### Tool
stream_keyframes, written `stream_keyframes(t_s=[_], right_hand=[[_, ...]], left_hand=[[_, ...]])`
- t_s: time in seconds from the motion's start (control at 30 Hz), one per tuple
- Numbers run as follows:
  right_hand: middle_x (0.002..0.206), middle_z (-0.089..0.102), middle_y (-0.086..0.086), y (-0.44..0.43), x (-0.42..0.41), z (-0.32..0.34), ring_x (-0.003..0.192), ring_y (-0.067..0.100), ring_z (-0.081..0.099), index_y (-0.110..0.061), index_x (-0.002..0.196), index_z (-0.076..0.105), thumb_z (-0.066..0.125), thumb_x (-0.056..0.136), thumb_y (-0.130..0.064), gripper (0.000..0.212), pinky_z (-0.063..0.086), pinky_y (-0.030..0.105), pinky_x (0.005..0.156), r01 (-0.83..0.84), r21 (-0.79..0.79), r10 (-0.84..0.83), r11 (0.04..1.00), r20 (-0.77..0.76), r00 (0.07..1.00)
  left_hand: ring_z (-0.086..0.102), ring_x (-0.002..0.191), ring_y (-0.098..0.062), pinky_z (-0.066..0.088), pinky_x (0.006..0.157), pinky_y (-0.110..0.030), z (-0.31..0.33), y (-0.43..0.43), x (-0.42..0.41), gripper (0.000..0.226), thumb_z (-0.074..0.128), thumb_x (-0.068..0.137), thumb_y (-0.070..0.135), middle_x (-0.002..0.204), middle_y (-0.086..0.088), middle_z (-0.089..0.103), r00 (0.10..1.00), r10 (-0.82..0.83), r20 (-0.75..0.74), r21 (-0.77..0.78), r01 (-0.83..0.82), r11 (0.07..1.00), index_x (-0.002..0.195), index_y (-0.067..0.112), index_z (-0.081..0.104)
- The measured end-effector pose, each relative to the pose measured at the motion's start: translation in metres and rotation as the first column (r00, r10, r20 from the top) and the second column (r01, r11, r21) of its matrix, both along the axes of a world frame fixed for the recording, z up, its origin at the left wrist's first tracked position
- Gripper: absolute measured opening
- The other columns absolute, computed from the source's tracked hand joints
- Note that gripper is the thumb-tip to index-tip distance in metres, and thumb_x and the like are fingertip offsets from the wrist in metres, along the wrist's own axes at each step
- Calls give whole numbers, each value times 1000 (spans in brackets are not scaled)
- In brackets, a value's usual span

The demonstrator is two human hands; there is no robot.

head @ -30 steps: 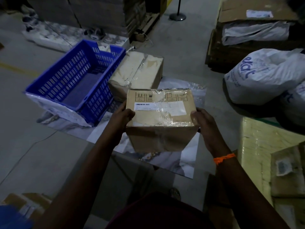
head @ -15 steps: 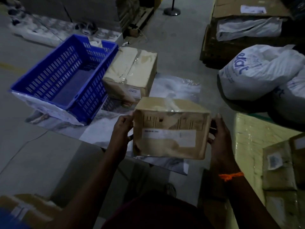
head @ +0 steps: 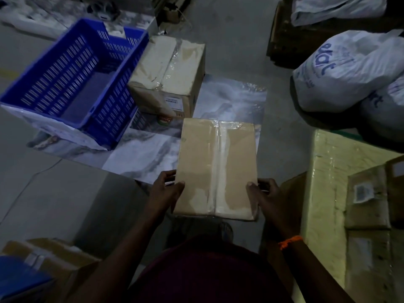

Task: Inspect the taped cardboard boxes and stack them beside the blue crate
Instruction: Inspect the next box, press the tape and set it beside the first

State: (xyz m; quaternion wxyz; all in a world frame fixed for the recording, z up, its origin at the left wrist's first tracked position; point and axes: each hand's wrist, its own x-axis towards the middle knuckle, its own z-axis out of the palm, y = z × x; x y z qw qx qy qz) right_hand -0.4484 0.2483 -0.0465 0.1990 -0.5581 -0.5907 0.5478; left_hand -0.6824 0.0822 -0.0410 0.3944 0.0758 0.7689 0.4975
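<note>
- The taped cardboard box (head: 216, 169) was held in the air in front of the person, over the printed floor sheet (head: 231, 99). It was short of the second taped box (head: 168, 71), which stood just beside the blue crate (head: 109, 112).
- The left hand (head: 166, 189) and right hand (head: 264, 195) gripped only the near end, with thumbs on the top face and fingers wrapped round the side edges. The far end was unsupported, so in my judgement it could dip and pull the box out of the grip.
- A glossy tape strip (head: 218, 167) ran along the top seam. The right thumb lay close to it and would likely slip if it moved onto the film.
- Lighting was poor. Split tape or crushed corners could be missed, and the underside was not visible.
- The top of the second box looked wrinkled and uneven under its tape. A box set on it off-centre would probably sit tilted or slide towards the crate.
- The floor sheet looked slick, so a step onto it while carrying the box risked a slip.
</note>
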Motion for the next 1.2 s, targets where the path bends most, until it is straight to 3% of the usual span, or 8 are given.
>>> stream_keyframes(t_s=[0.17, 0.33, 0.57, 0.7, 0.8, 0.9, 1.03, 1.2], right_hand=[[113, 70, 2, 31, -16, -11, 108, 21, 66, -15, 115, 68, 76, 92, -38, 34, 58, 42, 90, 6, 16, -7, 1000, 41, 999], [127, 69, 3, 76, -50, -15, 115, 19, 67, -19, 138, 63, 81, 76, -60, 76, 60, 41, 93, -13, -15, 13, 1000, -4, 1000], [102, 78, -13, 80, -74, 10, 93, 2, 72, -32, 102, 76, 70, 97, -40, 12, 57, 29, 82, -62, 8, 63, 998, -116, 991], [109, 77, -6, 70, -50, 33, 104, 13, 70, -28, 110, 74, 63, 100, -46, 24, 53, 35, 89, 106, 48, -94, 993, -207, 974], [112, 74, -2, 58, -38, 62, 107, 17, 69, -34, 110, 69, 51, 99, -63, 36, 53, 40, 89, 169, 59, -145, 984, -290, 946], [114, 74, -7, 52, -39, 91, 110, 13, 69, -33, 111, 67, 47, 106, -51, 27, 55, 35, 85, 253, 29, -219, 967, -413, 884], [108, 74, -17, 44, -39, 104, 110, 7, 69, -34, 108, 64, 52, 104, -41, 15, 58, 29, 83, 278, 62, -224, 959, -440, 870], [109, 75, 3, 27, -30, 82, 101, 14, 74, -15, 105, 64, 55, 104, -33, 20, 60, 33, 80, 296, 19, -257, 955, -444, 858]], left_hand=[[65, 104, -17, 47, 66, -21, 8, 21, -14, 35, 68, 96, 20, 118, 3, 65, 989, -59, -136, -66, 50, 997, 130, 16, 62], [64, 112, -17, 55, 78, -25, 23, 66, -40, 45, 64, 98, 21, 130, 1, 64, 965, -185, -188, -22, 184, 983, 142, 15, 56], [69, 96, -14, 59, 68, -30, 46, 89, -38, 29, 66, 97, 23, 112, -4, 71, 985, -145, -97, 39, 149, 988, 126, 19, 64], [68, 81, -5, 57, 82, -41, 63, 77, -26, 14, 61, 99, 43, 107, 4, 71, 996, -52, -76, 198, 66, 978, 108, 33, 65], [66, 107, -16, 53, 99, -54, 80, 77, -20, 55, 51, 85, 79, 118, 5, 70, 999, 23, -48, 221, -12, 975, 116, 36, 66], [60, 121, -21, 48, 104, -55, 98, 78, -14, 68, 39, 75, 93, 133, 0, 65, 994, 83, -70, 270, -61, 961, 115, 43, 64], [63, 103, -2, 51, 96, -42, 106, 70, -6, 48, 44, 77, 86, 101, 21, 71, 983, 151, -101, 321, -111, 940, 93, 50, 71], [69, 100, -10, 58, 87, -37, 85, 53, 0, 35, 62, 91, 62, 109, 4, 72, 981, 131, -141, 285, -86, 955, 105, 31, 67]])
